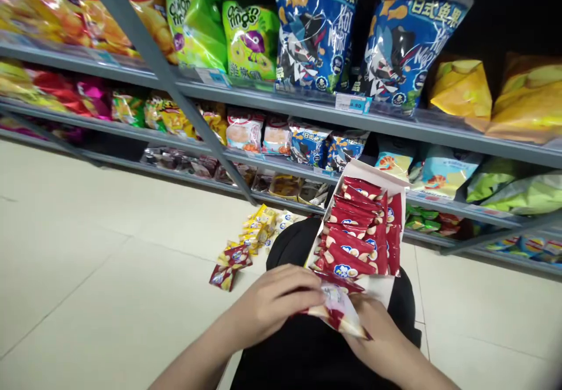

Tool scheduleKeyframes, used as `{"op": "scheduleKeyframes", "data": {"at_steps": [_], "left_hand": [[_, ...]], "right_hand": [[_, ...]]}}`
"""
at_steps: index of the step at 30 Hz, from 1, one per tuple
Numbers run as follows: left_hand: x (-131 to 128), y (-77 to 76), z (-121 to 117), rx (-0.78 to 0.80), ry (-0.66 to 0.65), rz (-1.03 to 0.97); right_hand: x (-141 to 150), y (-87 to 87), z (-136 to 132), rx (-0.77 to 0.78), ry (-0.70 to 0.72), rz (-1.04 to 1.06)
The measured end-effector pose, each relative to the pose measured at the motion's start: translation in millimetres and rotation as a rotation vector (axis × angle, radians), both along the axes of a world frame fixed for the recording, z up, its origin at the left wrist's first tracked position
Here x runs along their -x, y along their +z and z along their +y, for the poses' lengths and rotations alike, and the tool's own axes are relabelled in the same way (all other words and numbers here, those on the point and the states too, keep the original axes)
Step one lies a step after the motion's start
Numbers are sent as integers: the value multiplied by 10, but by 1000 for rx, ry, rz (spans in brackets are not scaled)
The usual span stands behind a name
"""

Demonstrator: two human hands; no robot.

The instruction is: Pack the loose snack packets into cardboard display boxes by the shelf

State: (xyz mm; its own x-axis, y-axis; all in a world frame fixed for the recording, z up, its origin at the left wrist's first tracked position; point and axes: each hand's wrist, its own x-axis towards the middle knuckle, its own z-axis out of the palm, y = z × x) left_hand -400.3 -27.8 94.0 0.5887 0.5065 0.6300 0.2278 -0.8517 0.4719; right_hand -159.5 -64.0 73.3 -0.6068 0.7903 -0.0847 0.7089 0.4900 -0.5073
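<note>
An open white cardboard box (380, 173) rests on my lap, tilted, with several red snack packets (349, 243) packed in rows inside. At its near end, my left hand (281, 299) is closed on the left edge of a red-and-white snack packet (337, 305), whose pale back partly faces up. My right hand (373, 331) is at the right side of that packet, by the near end of the box. The packet and the box hide its fingers, so its grip does not show.
Yellow packets (257, 229), white packets (285, 220) and dark red packets (230, 267) lie on the tiled floor (109, 284) left of my knees. Ahead stands a grey metal shelf (272, 97) filled with bagged snacks, with a slanted grey bar (175, 88) across its front.
</note>
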Motion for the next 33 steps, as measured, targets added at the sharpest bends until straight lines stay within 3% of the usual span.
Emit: {"op": "scheduleKeyframes", "data": {"at_steps": [4, 8, 13, 16, 22, 26, 30, 33], "left_hand": [[-50, 215, 46, -146, 81, 304], [-222, 222, -30, -234, 91, 512], [-402, 98, -121, -116, 6, 628], [-404, 89, -103, -34, 40, 620], [-494, -13, -109, 68, 25, 706], [-444, -25, -106, 166, -25, 558], [-143, 56, 19, 364, -168, 144], [67, 17, 140, 370, -131, -53]], "right_hand": [[-61, 38, -130, -125, -7, -79], [-236, 105, -256, -201, -73, -25], [-394, 80, -299, -280, -135, 104], [-415, 27, -286, -332, -173, 107], [-422, -63, -232, -278, -201, 81], [-460, -68, -195, -269, -196, 77], [-498, -26, -176, -259, -157, 69], [-516, -2, -160, -237, -142, 74]]}}
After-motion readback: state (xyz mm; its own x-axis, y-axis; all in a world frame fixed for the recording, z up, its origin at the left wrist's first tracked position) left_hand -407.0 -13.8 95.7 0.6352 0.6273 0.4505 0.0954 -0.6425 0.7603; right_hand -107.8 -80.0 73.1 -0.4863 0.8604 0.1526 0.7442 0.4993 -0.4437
